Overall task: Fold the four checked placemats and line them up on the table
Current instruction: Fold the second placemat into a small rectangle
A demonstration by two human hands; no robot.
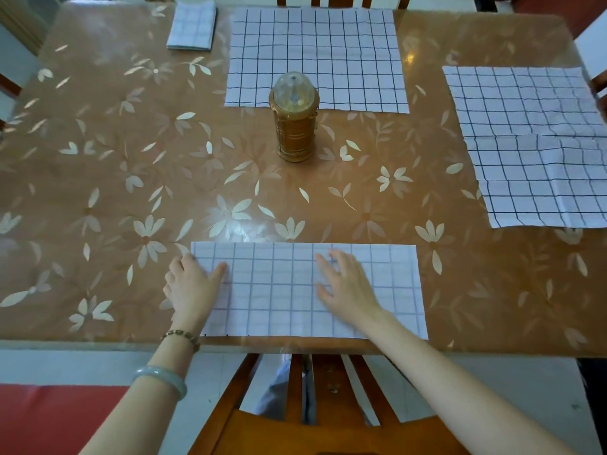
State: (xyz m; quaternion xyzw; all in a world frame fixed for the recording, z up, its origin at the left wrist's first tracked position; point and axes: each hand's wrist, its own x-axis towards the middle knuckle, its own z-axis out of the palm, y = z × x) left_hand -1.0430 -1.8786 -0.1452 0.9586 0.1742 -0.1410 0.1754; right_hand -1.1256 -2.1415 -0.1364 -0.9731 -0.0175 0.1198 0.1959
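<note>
1. The near placemat (279, 290) lies along the near edge of the worktop (115, 175), doubled into a long strip.
2. The left hand (193, 285) is at the strip's left end. Its thumb lies on top and its fingers curl down over the edge, seemingly under it, so it appears to be grasping the cloth.
3. The right hand (345, 284) is released, with fingers spread flat, pressing the strip a little right of its middle.
4. The step in hand looks like the second fold, taking the left end over to the right end. Both layers should stay pinched together so the lower one does not lag, and the lift should be low.
5. The right hand would serve best on the middle line as a hinge, drawing away as the flap comes over.
6. The corners and the checked lines should meet at the right end before the crease is pressed; the grid is a ready guide.
7. The worktop's cover looks glossy, so pressing straight down is safer than pushing sideways.
8. The folded placemat (192, 26) near the far left corner shows the size to match.
9. The far placemat (315, 44) lies flat at the far edge and the right placemat (532, 142) lies flat at the right edge; both are still to be folded. A lantern (295, 126) stands mid-worktop.
</note>
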